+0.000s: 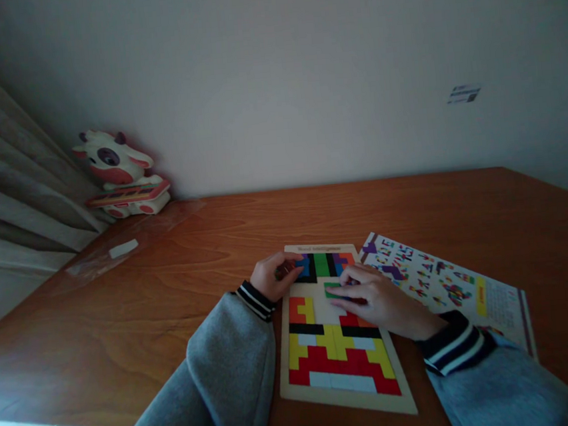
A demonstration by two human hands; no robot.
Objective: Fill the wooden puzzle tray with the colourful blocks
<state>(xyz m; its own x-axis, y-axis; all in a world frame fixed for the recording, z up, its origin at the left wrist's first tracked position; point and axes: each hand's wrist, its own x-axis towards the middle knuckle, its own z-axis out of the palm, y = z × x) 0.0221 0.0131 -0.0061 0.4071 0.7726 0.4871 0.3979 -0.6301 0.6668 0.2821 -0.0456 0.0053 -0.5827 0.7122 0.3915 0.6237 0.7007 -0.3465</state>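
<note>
Fingers [348, 291] of right hand [380, 303] pinch green piece [331, 290] at bare gap [323, 308] of board [352, 399], lower centre; whether left hand [271, 278] holds something, I cannot tell.

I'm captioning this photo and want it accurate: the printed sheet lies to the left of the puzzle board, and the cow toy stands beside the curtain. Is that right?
Not quite. The head view shows the printed sheet to the right of the puzzle board; the cow toy does stand beside the curtain.
</note>
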